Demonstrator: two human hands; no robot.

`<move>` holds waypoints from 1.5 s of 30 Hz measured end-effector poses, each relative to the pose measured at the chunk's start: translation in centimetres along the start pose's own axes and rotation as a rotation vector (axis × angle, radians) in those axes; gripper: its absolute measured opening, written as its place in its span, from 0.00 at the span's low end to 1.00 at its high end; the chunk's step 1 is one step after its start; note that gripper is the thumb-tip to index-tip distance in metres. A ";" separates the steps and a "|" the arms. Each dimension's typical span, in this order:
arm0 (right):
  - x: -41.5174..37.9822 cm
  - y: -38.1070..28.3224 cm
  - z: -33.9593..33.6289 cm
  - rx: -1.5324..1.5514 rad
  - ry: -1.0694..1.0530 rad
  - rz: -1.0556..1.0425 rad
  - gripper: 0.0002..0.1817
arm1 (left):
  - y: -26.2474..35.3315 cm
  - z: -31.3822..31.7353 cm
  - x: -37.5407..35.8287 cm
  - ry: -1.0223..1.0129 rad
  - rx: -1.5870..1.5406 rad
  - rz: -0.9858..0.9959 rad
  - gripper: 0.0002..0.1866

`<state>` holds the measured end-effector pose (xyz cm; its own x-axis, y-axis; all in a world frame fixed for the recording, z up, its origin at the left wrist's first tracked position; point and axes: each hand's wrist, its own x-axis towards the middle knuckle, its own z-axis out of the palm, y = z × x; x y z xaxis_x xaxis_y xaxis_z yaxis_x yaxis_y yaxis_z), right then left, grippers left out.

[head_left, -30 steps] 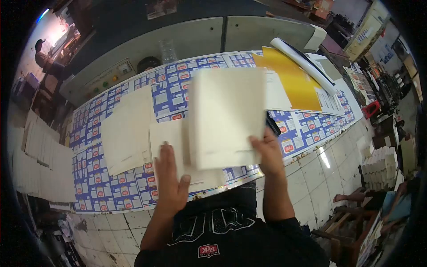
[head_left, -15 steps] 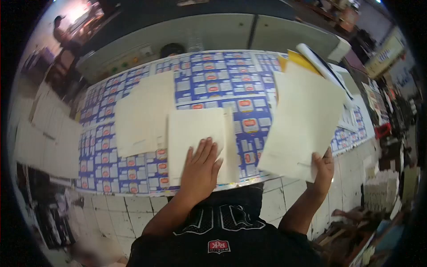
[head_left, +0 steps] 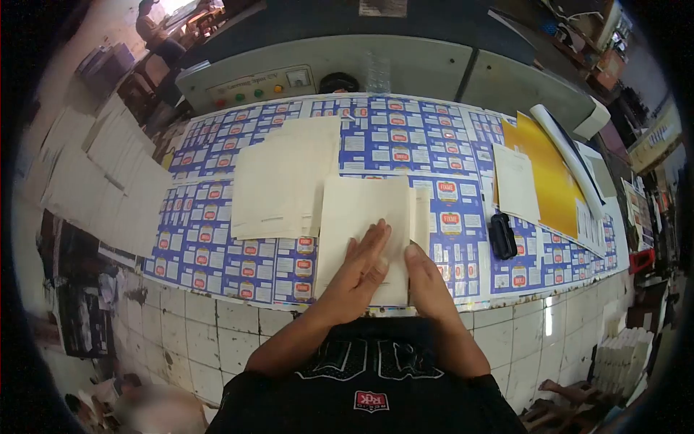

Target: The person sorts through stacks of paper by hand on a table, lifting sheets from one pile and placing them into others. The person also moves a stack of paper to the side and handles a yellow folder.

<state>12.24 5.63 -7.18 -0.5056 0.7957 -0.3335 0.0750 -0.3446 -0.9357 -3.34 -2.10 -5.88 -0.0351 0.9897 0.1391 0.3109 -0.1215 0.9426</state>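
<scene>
A cream paper sheet, folded into a narrow upright rectangle (head_left: pixel 363 199), lies at the front middle of the table. Flat on its lower part rests my left hand (head_left: pixel 361 271), fingers stretched toward the upper right. My right hand (head_left: pixel 430 282) is at the sheet's right edge, its fingers pointing up and touching the edge. A strip of cream paper (head_left: pixel 421 213) shows just to the right, partly under the folded one. Left of it several cream sheets (head_left: pixel 271 184) lie overlapping.
The table (head_left: pixel 455 152) is covered with blue printed label sheets. At right are a black object (head_left: pixel 502 236), a small cream sheet (head_left: pixel 515 181), a yellow sheet (head_left: pixel 549 181) and a white roll (head_left: pixel 567 152). Paper stacks (head_left: pixel 108 173) stand left. A person (head_left: pixel 153 29) is far behind.
The large cream sheet my right hand held up at the right is now folded at the middle. My right hand has moved left beside my left hand. The view has shifted, uncovering the black object.
</scene>
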 end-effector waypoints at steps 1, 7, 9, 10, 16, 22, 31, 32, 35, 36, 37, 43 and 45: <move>0.0 0.1 0.2 -0.046 0.106 -0.098 0.26 | -0.2 -0.1 -0.1 -0.017 -0.029 0.018 0.30; -2.3 -1.5 -7.7 -0.150 0.172 -0.261 0.20 | 0.9 0.5 -0.4 0.090 0.452 0.082 0.41; -3.6 -1.6 -12.1 0.001 0.374 -0.333 0.18 | 0.6 1.3 -0.5 0.027 0.563 0.057 0.43; -4.0 -1.7 -13.9 0.047 0.592 -0.343 0.18 | 0.4 1.8 -0.4 -0.046 0.674 0.035 0.44; -8.5 -2.2 -20.5 0.276 0.608 -0.559 0.21 | -0.6 3.4 -0.3 -0.101 0.902 0.011 0.38; -7.4 -2.6 -15.6 0.206 0.482 -0.446 0.21 | -0.7 3.0 0.0 -0.047 0.793 -0.038 0.30; -1.4 -0.9 -2.0 -0.079 0.007 -0.279 0.22 | 1.7 -0.6 -0.7 0.107 -0.037 0.011 0.27; -0.7 -0.4 -0.8 -0.078 -0.055 -0.267 0.22 | 1.7 -0.3 -0.7 0.120 -0.035 0.006 0.27; -0.7 -2.5 0.8 0.009 -0.070 -0.158 0.21 | 0.4 0.1 -0.4 0.051 0.192 -0.024 0.29; -0.8 -3.0 0.9 0.023 -0.030 -0.038 0.21 | 0.3 0.1 -0.6 0.056 0.196 -0.028 0.29; -0.8 -2.6 0.6 -0.086 -0.002 -0.125 0.22 | 0.3 0.1 -0.7 0.062 0.165 -0.021 0.29; -1.7 -1.3 -6.7 -0.285 0.185 -0.242 0.19 | 0.7 1.1 -0.3 0.205 0.269 0.114 0.36; -2.4 -0.4 -12.1 -0.006 0.344 -0.314 0.19 | 0.4 1.6 -0.2 0.155 0.507 0.067 0.43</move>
<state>23.82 9.89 -7.34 -0.1902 0.9804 -0.0514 -0.0312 -0.0583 -0.9978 -1.72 -2.25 -6.03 -0.1277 0.9535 0.2729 0.7357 -0.0935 0.6708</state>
